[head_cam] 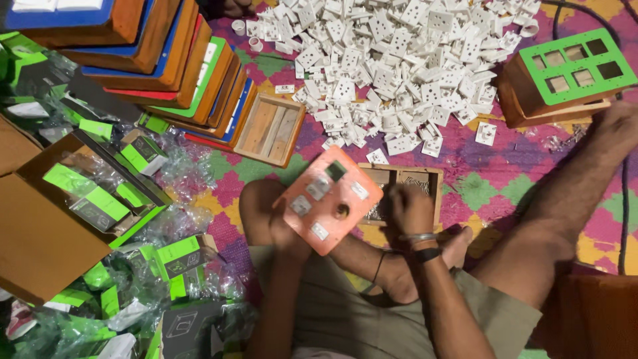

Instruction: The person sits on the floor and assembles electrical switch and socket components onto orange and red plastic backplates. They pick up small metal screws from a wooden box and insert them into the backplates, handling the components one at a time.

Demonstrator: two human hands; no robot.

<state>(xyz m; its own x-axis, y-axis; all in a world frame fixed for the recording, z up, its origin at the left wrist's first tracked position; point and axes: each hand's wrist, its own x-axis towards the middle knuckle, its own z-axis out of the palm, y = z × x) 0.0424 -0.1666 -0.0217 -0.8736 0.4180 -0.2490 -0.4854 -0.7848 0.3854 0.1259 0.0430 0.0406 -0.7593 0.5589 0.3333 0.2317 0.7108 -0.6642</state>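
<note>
Held from below: left hand (287, 234), its grip closed on the lower edge of an orange switch panel (328, 198), tilted, carrying several white modules, one dark square opening and one round hole; panel sits above the person's folded legs. Right hand (411, 209), blurred, fingers curled at the panel's right edge over a small wooden tray (404, 178); whether this grip holds anything cannot be told. Wrist carries a metal bangle (417, 237) and a dark band. Floor covering: patterned mat (495, 183) in pink, green and yellow. Left of the legs: open cardboard box (40, 233) with green-and-black cartons (90, 196), more cartons and crumpled clear plastic wrap (183, 169) scattered around. Beyond the panel: shallow empty wooden frame (271, 129) lying flat. Far centre: large heap of white socket and switch modules (392, 63). Far left: leaning stack of wooden boards (159, 56) faced in blue, orange, red and green. Far right: wooden box with a green faceplate (575, 66) showing rectangular cut-outs, a dark cable (623, 199) running beside it.
</note>
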